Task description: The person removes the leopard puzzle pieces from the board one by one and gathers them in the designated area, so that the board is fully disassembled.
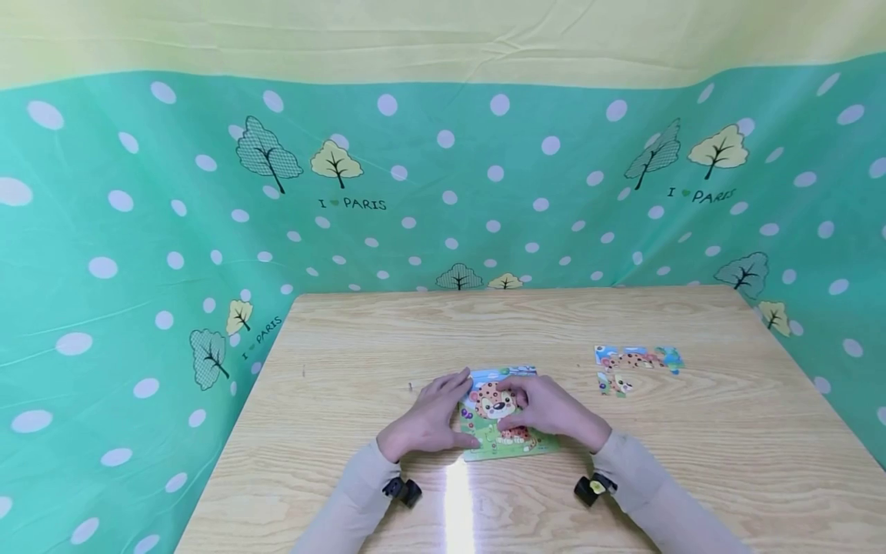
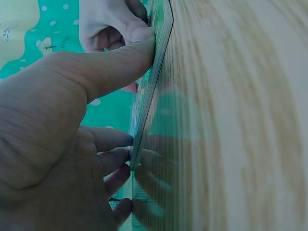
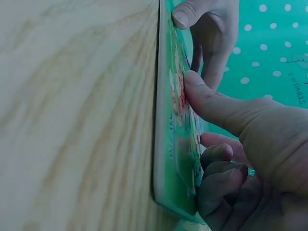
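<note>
A jigsaw puzzle board (image 1: 484,450) with a spotted leopard cub picture lies flat on the table. My left hand (image 1: 432,415) rests along the board's left side, fingers fairly straight at its edge. In the left wrist view, the left thumb (image 2: 120,67) bears on the board's near part. My right hand (image 1: 550,408) is over the board's right half, thumb and forefinger spread apart on the leopard picture. The right thumb (image 3: 207,94) touches the printed surface in the right wrist view, while the other fingers bend loosely. No piece shows between them.
Several loose puzzle pieces (image 1: 630,360) lie in a cluster on the wooden table (image 1: 332,369), right of the board. A green dotted cloth (image 1: 415,154) hangs behind the table and along its sides. Glare (image 1: 458,508) streaks the table's front.
</note>
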A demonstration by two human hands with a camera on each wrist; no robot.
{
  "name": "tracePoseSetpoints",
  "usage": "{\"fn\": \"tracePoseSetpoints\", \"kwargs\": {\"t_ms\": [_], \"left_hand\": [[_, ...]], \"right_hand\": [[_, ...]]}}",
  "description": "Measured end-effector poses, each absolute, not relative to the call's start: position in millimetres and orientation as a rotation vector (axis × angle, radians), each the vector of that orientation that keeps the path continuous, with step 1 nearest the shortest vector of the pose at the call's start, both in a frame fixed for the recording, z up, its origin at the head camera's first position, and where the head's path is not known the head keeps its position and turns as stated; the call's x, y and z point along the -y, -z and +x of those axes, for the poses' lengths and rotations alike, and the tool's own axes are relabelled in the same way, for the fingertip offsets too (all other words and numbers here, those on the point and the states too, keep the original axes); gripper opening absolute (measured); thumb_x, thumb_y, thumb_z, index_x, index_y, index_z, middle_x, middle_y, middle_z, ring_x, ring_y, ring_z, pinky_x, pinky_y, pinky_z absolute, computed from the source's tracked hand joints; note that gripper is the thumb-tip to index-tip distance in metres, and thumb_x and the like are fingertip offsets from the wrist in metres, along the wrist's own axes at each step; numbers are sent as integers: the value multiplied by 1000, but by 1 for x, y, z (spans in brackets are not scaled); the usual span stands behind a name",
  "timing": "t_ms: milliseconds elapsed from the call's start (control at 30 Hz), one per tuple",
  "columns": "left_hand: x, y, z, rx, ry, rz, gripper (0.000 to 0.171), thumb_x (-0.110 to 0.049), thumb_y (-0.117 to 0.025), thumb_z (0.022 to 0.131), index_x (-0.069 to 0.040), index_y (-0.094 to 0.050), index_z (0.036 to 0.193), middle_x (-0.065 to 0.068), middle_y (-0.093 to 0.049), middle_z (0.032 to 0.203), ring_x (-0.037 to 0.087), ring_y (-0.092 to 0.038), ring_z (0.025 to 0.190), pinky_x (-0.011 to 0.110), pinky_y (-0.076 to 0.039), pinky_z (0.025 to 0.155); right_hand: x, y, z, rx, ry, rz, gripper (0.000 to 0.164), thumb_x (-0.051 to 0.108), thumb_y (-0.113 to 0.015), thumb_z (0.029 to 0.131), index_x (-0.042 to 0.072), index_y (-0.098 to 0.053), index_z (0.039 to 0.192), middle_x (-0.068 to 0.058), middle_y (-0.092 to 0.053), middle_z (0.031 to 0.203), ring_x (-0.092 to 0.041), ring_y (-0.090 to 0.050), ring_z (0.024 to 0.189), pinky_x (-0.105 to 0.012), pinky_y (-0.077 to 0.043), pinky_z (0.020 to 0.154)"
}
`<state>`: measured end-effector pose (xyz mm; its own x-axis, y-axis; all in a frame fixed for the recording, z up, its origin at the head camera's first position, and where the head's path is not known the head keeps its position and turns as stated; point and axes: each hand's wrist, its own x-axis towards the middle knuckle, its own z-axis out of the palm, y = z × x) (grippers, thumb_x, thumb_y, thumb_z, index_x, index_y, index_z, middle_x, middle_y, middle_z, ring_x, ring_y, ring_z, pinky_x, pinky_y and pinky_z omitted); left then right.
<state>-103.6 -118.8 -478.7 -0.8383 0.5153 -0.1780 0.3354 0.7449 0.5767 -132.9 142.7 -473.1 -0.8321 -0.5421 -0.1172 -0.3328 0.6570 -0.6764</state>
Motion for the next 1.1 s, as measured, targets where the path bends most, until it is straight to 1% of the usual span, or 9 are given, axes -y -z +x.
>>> {"fn": "tracePoseSetpoints", "kwargs": {"t_ms": [100, 233, 433, 533, 700, 800, 867, 967, 1100], "left_hand": [[119, 477, -103, -2619, -779, 658, 111, -50, -86, 85, -7, -28, 169, 7, -17, 180, 33, -17, 166, 60, -18, 134], [119, 477, -103, -2618, -782, 654, 111, -50, -87, 85, -7, -28, 169, 7, -18, 180, 33, -17, 166, 59, -18, 134], [118, 478, -104, -2623, -760, 664, 110, -51, -86, 85, -7, -29, 168, 7, -19, 180, 33, -18, 165, 58, -17, 135], [118, 478, -104, -2625, -754, 667, 110, -51, -86, 85, -7, -29, 169, 7, -19, 180, 33, -19, 165, 58, -17, 135], [119, 477, -104, -2621, -773, 666, 111, -50, -87, 85, -7, -29, 168, 7, -19, 180, 33, -18, 165, 59, -17, 135], [119, 477, -104, -2619, -780, 668, 110, -50, -87, 85, -6, -29, 168, 8, -19, 180, 33, -19, 165, 59, -17, 134], [119, 477, -104, -2621, -779, 672, 110, -50, -87, 85, -6, -29, 168, 8, -19, 180, 33, -19, 165, 59, -17, 134], [118, 476, -104, -2617, -786, 672, 111, -49, -87, 85, -6, -29, 168, 8, -19, 180, 34, -18, 165, 60, -17, 134], [118, 476, -104, -2612, -791, 668, 111, -49, -87, 84, -6, -28, 168, 9, -18, 180, 34, -18, 165, 60, -16, 134]], "right_hand": [[-141, 471, -136, -2555, 947, -684, 64, 35, -93, 83, 6, -69, 135, 5, -54, 73, -7, -45, 62, -22, -37, 55], [-138, 467, -140, -2530, 932, -628, 61, 33, -96, 80, 8, -69, 129, 1, -55, 76, -12, -46, 66, -24, -37, 57], [-135, 462, -140, -2529, 936, -537, 54, 29, -98, 75, 17, -68, 119, -1, -57, 78, -16, -49, 68, -26, -40, 59], [-135, 461, -137, -2575, 961, -532, 49, 28, -97, 76, 19, -69, 114, 0, -61, 87, -16, -54, 76, -28, -46, 66], [-140, 464, -138, -2560, 1101, -648, 35, 22, -91, 85, 15, -70, 111, 1, -68, 100, -14, -60, 83, -28, -52, 74], [-144, 467, -138, -2504, 1188, -681, 24, 18, -83, 93, 14, -71, 114, 0, -72, 99, -12, -60, 77, -24, -52, 69], [-146, 469, -138, -2497, 1219, -669, 19, 18, -78, 97, 15, -72, 115, 0, -75, 100, -11, -62, 78, -23, -52, 69], [-148, 472, -138, -2470, 1285, -620, 17, 18, -74, 100, 13, -74, 116, -2, -78, 102, -13, -66, 79, -24, -56, 67], [-151, 474, -138, -2426, 1380, -526, 17, 22, -76, 100, 10, -75, 112, -5, -79, 98, -17, -68, 74, -28, -59, 62]]}}
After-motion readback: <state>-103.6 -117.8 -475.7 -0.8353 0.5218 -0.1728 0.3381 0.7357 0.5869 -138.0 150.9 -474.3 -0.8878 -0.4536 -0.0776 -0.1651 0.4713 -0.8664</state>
